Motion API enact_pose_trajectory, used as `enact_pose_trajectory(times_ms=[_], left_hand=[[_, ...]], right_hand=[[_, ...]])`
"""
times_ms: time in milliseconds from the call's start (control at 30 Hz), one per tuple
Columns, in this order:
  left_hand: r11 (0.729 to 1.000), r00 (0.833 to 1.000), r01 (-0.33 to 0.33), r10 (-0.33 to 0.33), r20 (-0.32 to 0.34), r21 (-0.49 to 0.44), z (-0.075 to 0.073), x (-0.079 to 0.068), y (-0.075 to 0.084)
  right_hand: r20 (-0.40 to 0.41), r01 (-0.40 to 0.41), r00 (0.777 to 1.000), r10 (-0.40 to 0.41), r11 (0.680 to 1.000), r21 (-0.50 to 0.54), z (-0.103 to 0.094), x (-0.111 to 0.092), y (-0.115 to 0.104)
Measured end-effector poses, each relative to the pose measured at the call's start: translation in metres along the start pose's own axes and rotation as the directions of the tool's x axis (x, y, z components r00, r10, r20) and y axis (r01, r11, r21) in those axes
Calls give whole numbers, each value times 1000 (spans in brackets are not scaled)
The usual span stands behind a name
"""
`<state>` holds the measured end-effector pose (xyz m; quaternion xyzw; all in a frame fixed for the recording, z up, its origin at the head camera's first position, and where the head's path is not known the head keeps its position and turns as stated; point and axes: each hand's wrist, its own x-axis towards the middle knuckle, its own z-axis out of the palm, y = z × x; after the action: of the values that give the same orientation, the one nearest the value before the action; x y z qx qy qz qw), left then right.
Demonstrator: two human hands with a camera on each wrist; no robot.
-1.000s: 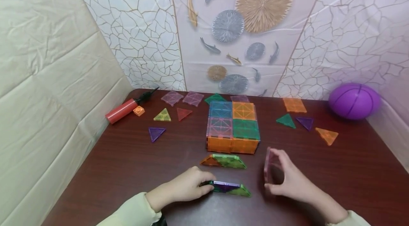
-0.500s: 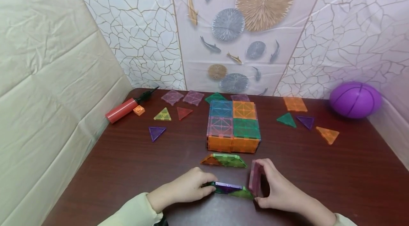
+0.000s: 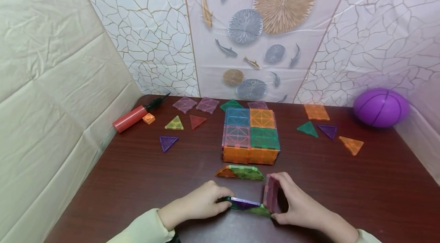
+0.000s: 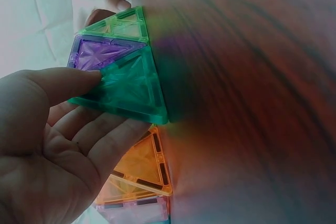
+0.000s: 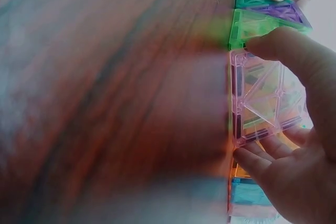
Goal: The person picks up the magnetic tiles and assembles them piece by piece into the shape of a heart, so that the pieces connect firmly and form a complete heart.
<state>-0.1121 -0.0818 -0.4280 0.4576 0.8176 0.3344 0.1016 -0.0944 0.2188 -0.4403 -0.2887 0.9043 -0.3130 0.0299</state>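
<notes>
My left hand (image 3: pixel 209 201) pinches the left end of a standing strip of triangular magnetic tiles. In the left wrist view its thumb lies on a green triangle tile (image 4: pixel 131 85), beside a purple triangle tile (image 4: pixel 97 53) and a light green triangle tile (image 4: pixel 121 27). My right hand (image 3: pixel 299 204) holds an upright pink square magnetic tile (image 5: pixel 262 95) by opposite edges, right at the strip's light green end. Behind stands another strip, an orange triangle tile (image 3: pixel 225 172) joined to a light green one (image 3: pixel 248 173).
A box of magnetic tiles (image 3: pixel 251 136) stands behind the strips. Loose tiles lie left and right, among them a purple triangle (image 3: pixel 168 143) and an orange triangle (image 3: pixel 352 145). A red hand pump (image 3: pixel 130 119) lies back left; a purple ball (image 3: pixel 381 107) sits back right.
My right hand has brought the pink square tile leftward and nearer, from apart to the right end of the front strip. My left hand stays almost still, holding the strip.
</notes>
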Motion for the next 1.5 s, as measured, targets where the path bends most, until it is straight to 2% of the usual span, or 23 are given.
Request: enact_pose_trajectory(times_ms=[200,400,567,633,700,767,833,900,967,1033,1133,1233,1333,1500], left_hand=[[1000,1000,20,-20,4,-10,0,-1,0],[999,999,37,-37,20,-23,1,-1,-1],[998,999,37,-35,36,-55,0,-1,-3],[997,999,29,-28,19,-70,-1,-1,-4],[993,999,22,-25,-24,-114,-4,0,-5],[992,992,2,-18,-123,-129,-8,2,-6],[991,970,-11,-21,-243,-131,-13,5,-8],[995,936,3,-39,-349,-104,-17,9,-11],[996,912,50,-74,-403,-69,-20,14,-14],[993,913,108,-121,-390,-56,-22,19,-16],[981,936,187,-196,-294,-60,-22,27,-19],[968,946,244,-250,-205,-57,-18,33,-21],[964,948,260,-265,-178,-49,-15,38,-23],[974,953,219,-226,-200,-53,-11,40,-25]], right_hand=[[1,8,1000,-8,1000,19,1,0,0],[-32,22,999,-22,1000,-11,2,2,-2],[-32,16,999,-17,999,-30,1,6,0],[-28,17,999,-18,999,-29,0,7,1],[-22,15,1000,-16,1000,-24,0,8,1],[-12,10,1000,-10,1000,-24,0,9,1],[-2,1,1000,-1,1000,-24,-1,10,1],[2,-13,1000,13,1000,-20,-1,10,1],[5,-13,1000,13,1000,-20,-2,11,1],[-1,-2,1000,2,1000,-22,-2,11,1],[-14,14,1000,-14,1000,-24,-1,13,2],[-19,27,999,-28,999,-29,0,15,3],[-6,23,1000,-23,999,-29,1,17,3],[26,7,1000,-6,1000,-21,1,18,4]])
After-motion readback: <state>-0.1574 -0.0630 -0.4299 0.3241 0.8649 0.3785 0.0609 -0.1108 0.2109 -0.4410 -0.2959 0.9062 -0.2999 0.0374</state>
